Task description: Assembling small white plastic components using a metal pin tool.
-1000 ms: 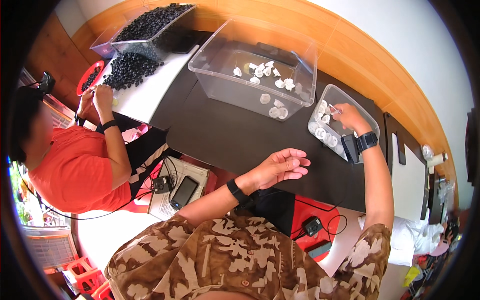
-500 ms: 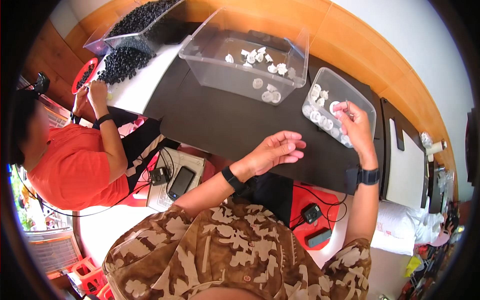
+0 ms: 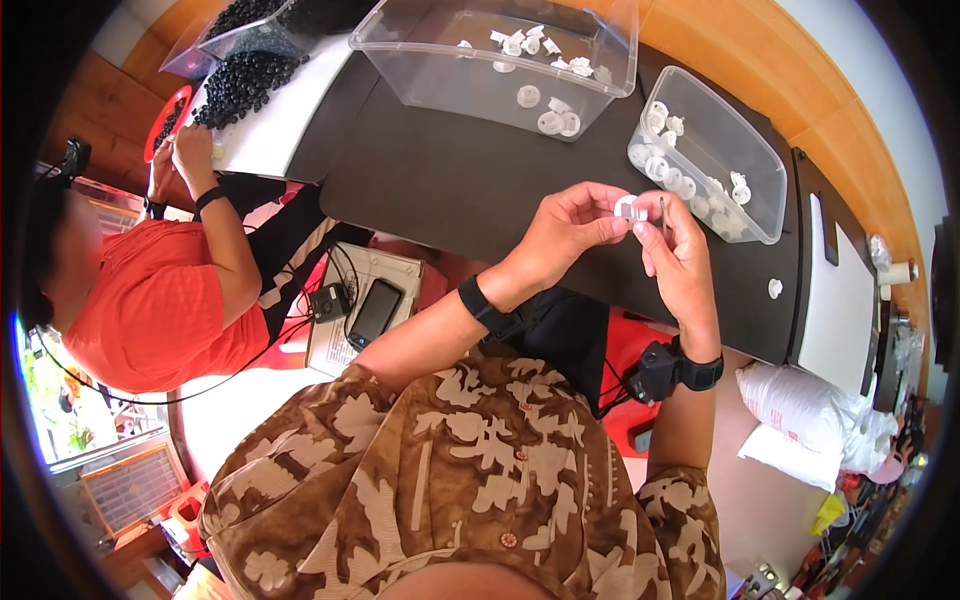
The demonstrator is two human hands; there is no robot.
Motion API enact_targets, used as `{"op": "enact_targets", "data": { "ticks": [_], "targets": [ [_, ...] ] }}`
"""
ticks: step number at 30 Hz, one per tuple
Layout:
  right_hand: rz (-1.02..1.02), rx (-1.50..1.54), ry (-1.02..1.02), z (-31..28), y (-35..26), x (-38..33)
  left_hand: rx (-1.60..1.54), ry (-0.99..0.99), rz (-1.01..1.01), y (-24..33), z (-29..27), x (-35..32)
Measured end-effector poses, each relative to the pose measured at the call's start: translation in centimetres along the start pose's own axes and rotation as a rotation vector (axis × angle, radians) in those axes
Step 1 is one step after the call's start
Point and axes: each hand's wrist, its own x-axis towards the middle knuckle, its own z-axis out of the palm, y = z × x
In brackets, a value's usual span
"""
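Note:
Above the dark table, my left hand [image 3: 570, 232] pinches a small round white plastic part [image 3: 626, 208] between thumb and fingers. My right hand [image 3: 682, 262] is closed beside it, its fingertips meeting the part's right side. A thin metal tool [image 3: 662, 207] shows between the right fingers; its exact kind is too small to tell. Beyond my right hand stands a small clear plastic box [image 3: 765, 185] with several similar white parts in it. A larger clear bin [image 3: 450, 85], also with white parts inside, is farther back to the left.
One loose white part [image 3: 775, 288] lies on the dark table [image 3: 420, 185] at right. A co-worker in red [image 3: 160, 310] handles small black pieces [image 3: 245, 90] at far left. A handheld device [image 3: 376, 313] rests on a carton. White sacks [image 3: 800, 420] sit below right.
My right hand has come back from the small box toward my left hand. The left hand has moved up and right, from open to pinching the white part. The view has shifted.

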Motion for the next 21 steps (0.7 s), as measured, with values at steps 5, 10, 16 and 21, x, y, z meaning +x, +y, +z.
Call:
{"op": "enact_targets", "data": {
  "ticks": [5, 10, 16, 21],
  "targets": [
    [-0.031, 0.076, 0.175, 1.5, 0.4, -0.3, 0.009, 0.025, 0.025, 0.0, -0.1, 0.0],
    [0.038, 0.155, 0.151, 0.6, 1.7, 0.0, -0.066, 0.039, -0.109, 0.5, -0.6, -0.1],
    [0.087, 0.066, -0.108, -1.1, 1.4, 1.7, -0.038, 0.035, -0.192, -0.1, -1.2, -0.4],
    [0.086, 0.085, 0.079, 0.3, 1.1, 1.3, -0.122, 0.068, -0.162, 0.0, -1.2, -0.3]
  ]
}}
